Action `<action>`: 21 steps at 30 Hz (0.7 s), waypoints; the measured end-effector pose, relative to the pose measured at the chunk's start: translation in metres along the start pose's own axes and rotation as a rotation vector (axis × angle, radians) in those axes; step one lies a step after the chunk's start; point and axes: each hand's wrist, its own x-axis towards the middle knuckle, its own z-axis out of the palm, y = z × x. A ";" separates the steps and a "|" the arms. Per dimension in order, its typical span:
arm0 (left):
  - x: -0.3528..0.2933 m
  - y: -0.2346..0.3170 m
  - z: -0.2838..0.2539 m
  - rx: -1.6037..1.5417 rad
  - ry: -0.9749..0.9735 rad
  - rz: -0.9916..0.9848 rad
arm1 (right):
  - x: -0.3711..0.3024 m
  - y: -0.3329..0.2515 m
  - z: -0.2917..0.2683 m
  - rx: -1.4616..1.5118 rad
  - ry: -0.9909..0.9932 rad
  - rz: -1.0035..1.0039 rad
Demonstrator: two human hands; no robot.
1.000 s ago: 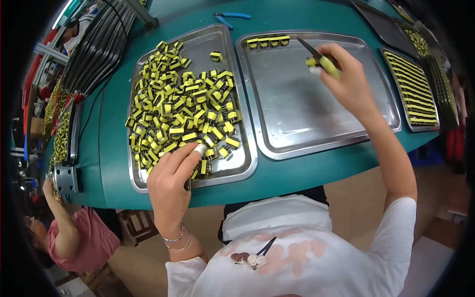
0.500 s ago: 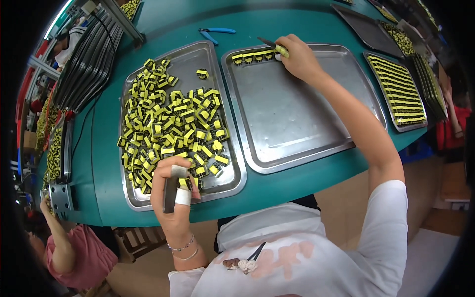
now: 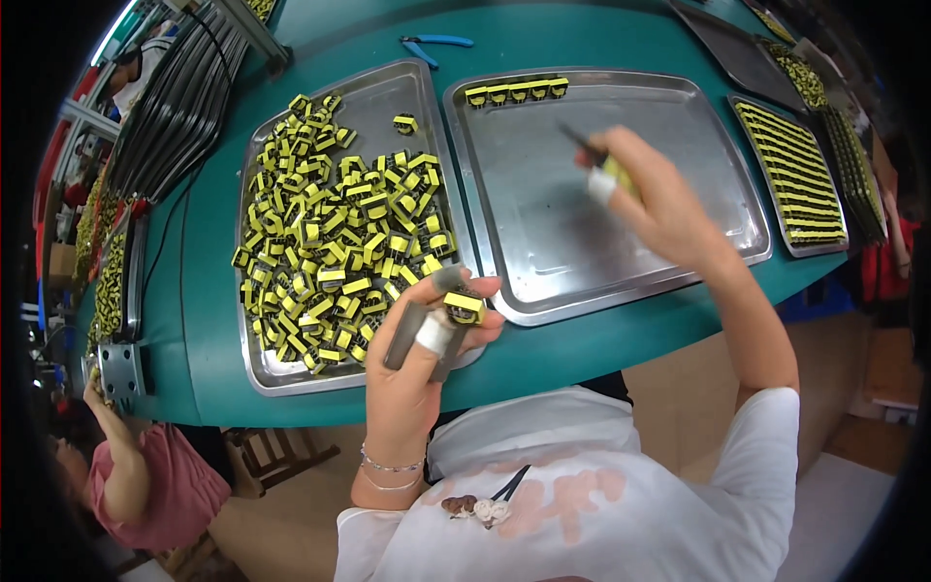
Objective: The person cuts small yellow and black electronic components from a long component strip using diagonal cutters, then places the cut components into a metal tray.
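My left hand is closed on a small yellow-and-black transformer, over the near right corner of the left metal tray. White and grey tape wraps its fingers, and a grey flat piece lies against the palm. My right hand, blurred by motion, is closed round a knife-like tool with a dark, pointed blade and a yellowish handle. It hovers over the right metal tray. Along that tray's far left edge stands a short row of transformers. Many more lie in a loose heap in the left tray.
Blue cutting pliers lie on the green table behind the trays. At the right stands a tray filled with neat rows. Stacked dark trays rise at the left. A person in a pink shirt sits at lower left.
My right hand has left the row and come nearer with the tool; another transformer now stands there. My left hand has moved right from the heap, with a transformer at its fingertips.
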 end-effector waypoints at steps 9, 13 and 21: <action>0.003 -0.011 0.014 0.004 0.030 -0.031 | -0.061 -0.054 0.019 0.107 -0.071 -0.149; -0.001 -0.013 0.022 -0.028 0.042 -0.039 | -0.063 -0.051 0.027 0.021 -0.009 -0.155; -0.007 -0.019 0.027 0.025 0.094 -0.070 | -0.064 -0.048 0.029 0.026 0.052 -0.154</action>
